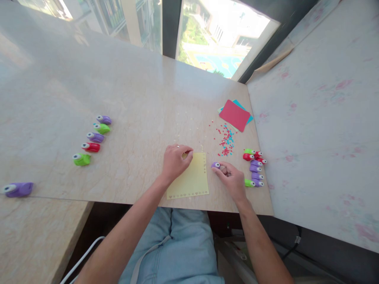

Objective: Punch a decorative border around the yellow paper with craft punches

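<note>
Pale, marble-like tabletop (142,169) reaches from the person's light blue trousers (174,248) up to the window. Near its front edge lies a yellow paper sheet (189,182), with small holes along its bottom edge and the upper part of its right edge. Beside the sheet, at its right, the right hand (234,182) pinches a small purple punch (215,165) between the fingers. The left hand (177,163) is over the sheet's upper left part; its thumb and forefinger are brought close together, but I cannot tell whether they pinch something. Purple, green and red punches (255,169) stand grouped near the right wall, and five others (95,137) form a slanting row at left. Farther are scattered red and blue paper bits (226,141), then a pile of cards (235,115), red on top. Behind everything is a bright window (207,35).
</note>
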Tool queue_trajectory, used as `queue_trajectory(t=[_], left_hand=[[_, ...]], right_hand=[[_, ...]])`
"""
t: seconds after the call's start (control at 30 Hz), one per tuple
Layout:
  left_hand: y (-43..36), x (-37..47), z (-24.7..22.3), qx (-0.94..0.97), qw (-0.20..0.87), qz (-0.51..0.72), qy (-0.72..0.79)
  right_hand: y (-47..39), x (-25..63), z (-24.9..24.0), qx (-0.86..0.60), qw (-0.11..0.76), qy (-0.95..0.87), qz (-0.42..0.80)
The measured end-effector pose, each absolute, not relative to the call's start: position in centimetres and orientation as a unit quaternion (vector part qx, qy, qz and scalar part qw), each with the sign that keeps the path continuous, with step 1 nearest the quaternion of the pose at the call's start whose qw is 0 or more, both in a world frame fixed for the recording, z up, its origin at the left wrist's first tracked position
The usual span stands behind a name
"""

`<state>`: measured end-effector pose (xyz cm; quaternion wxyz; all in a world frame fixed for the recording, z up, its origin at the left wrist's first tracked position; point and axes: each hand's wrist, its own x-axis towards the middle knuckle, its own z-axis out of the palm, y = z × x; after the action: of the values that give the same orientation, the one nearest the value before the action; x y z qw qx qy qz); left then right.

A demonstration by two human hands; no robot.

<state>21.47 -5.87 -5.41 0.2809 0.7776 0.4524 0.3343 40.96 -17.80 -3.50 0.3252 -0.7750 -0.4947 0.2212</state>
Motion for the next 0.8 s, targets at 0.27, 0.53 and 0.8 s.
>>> queue_trajectory(t=[0.27, 0.53, 0.8], left_hand=[[-5.8, 21.3, -5.1, 0.744, 0.330, 0.370, 0.448], [-5.9, 20.8, -4.8, 0.669, 0.399, 0.421, 0.464], [-6.0, 20.8, -4.8, 0.619, 0.428, 0.458, 0.473]], right_hand=[[-18.6, 40.3, -3.4, -0.779, 0.441, -0.362, 0.260], [-18.3, 38.7, -2.7, -0.654, 0.566, -0.256, 0.432], [-14.3, 37.6, -2.6, -0.478, 0.560, -0.183, 0.651]])
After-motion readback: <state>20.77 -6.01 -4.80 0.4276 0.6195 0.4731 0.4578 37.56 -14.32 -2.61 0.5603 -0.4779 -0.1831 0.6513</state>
